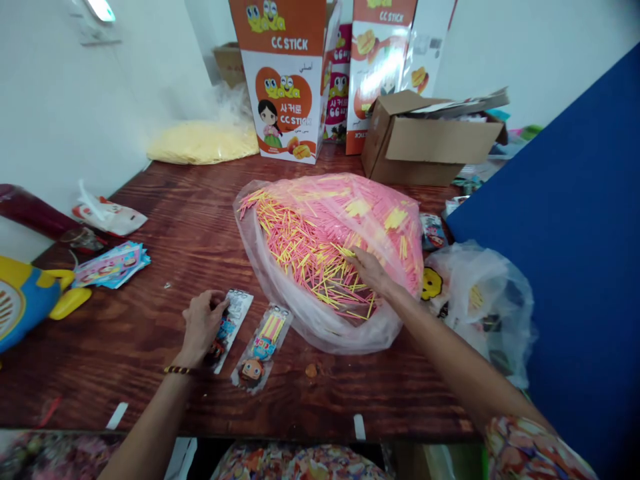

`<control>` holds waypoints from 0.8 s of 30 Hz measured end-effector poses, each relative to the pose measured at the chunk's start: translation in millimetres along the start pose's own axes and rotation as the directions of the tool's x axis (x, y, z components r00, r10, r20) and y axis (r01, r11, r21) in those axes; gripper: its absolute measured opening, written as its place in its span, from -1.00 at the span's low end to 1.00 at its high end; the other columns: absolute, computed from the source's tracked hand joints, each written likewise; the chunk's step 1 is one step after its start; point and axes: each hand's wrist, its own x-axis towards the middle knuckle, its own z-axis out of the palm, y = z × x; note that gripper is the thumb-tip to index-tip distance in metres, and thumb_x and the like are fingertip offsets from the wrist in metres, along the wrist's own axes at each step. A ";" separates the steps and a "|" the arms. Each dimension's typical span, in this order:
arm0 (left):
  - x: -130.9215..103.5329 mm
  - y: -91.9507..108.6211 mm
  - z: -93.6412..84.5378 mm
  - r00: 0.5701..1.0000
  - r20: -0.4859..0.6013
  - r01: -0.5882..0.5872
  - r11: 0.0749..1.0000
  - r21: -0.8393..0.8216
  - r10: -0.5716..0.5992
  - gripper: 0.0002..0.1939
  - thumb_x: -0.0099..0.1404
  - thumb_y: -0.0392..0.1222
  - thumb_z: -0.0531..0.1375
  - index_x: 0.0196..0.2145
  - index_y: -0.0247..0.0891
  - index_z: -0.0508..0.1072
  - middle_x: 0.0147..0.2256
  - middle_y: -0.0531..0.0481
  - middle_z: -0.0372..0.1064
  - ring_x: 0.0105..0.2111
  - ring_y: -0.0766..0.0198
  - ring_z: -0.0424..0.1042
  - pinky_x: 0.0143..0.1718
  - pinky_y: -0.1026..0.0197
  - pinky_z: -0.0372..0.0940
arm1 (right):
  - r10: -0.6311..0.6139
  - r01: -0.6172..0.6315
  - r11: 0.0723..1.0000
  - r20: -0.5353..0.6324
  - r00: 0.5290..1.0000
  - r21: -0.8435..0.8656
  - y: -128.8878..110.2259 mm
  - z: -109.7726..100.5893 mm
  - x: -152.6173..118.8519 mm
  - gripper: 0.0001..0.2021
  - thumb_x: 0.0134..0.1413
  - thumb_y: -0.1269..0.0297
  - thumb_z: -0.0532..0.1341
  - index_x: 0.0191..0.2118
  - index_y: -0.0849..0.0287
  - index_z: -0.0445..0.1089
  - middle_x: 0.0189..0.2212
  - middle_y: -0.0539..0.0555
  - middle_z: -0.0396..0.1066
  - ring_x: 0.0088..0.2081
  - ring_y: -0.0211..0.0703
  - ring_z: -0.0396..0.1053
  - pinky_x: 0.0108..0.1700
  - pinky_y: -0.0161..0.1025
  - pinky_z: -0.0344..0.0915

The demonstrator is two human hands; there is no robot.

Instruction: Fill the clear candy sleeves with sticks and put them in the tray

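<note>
My left hand [201,321] rests on the wooden table, its thumb and fingers closed at the upper side of a small clear printed packet [234,321]. Just right of that lies a second packet [263,347], with yellow and pink sticks showing inside and a cartoon figure at its lower end. A large clear plastic bag [345,339] lies wide open, full of thin pink and yellow sticks [300,250]. Inside its mouth, my right hand [369,268] pinches a few yellow sticks; its fingertips partly blend with the pile.
Printed cartons [285,80] and an open cardboard box [430,143] stand at the back. At left are a stack of blue-pink sachets [113,265], a tissue pack [115,217] and a blue-yellow toy-like object [30,300]. A blue panel [565,220] and another plastic bag [495,293] are at right.
</note>
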 end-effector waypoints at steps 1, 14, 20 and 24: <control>1.0 -2.5 -0.1 1.000 0.001 -0.014 1.000 -0.016 0.014 -0.75 0.23 -0.01 0.13 -0.26 -0.19 0.48 -0.25 -0.10 0.50 -0.16 0.02 0.43 -0.09 0.04 0.24 | 0.067 -0.065 0.993 -0.014 0.998 0.096 -3.7 1.7 -1.4 -0.81 0.17 0.16 0.10 -0.42 0.10 0.22 -0.55 -0.08 0.25 -0.48 -0.22 0.18 -0.40 -0.30 0.13; -1.5 -7.8 -16.0 0.999 -0.043 -0.011 0.928 -0.372 -0.005 -0.64 0.18 0.14 0.19 -0.31 -0.22 0.49 -0.39 0.00 0.50 -0.37 0.19 0.44 -0.31 0.24 0.29 | 0.406 -0.382 0.766 0.071 0.911 0.517 5.6 33.5 6.0 -0.76 -0.01 0.13 0.23 -0.30 0.08 0.18 -0.60 -0.07 0.37 -0.57 -0.16 0.38 -0.54 -0.27 0.31; -5.2 5.7 -33.9 0.991 -0.061 0.067 0.831 -0.552 -0.120 -0.64 0.08 0.11 0.28 -0.31 -0.23 0.50 -0.41 0.03 0.49 -0.40 0.21 0.44 -0.35 0.25 0.32 | 0.309 -0.198 0.805 -0.111 0.945 0.560 -6.3 37.3 -3.2 -0.75 0.04 0.02 0.18 -0.30 0.07 0.23 -0.44 0.00 0.46 -0.35 -0.12 0.42 -0.25 -0.18 0.38; -11.8 23.2 -44.9 0.987 -0.063 0.078 0.772 -0.630 -0.151 -0.63 0.03 0.10 0.31 -0.33 -0.25 0.49 -0.40 0.04 0.46 -0.42 0.25 0.42 -0.37 0.26 0.33 | 0.249 -0.116 0.834 -0.180 0.952 0.539 -16.7 49.1 -19.7 -0.80 0.07 0.07 0.17 -0.31 0.05 0.22 -0.43 -0.02 0.45 -0.36 -0.13 0.38 -0.21 -0.16 0.34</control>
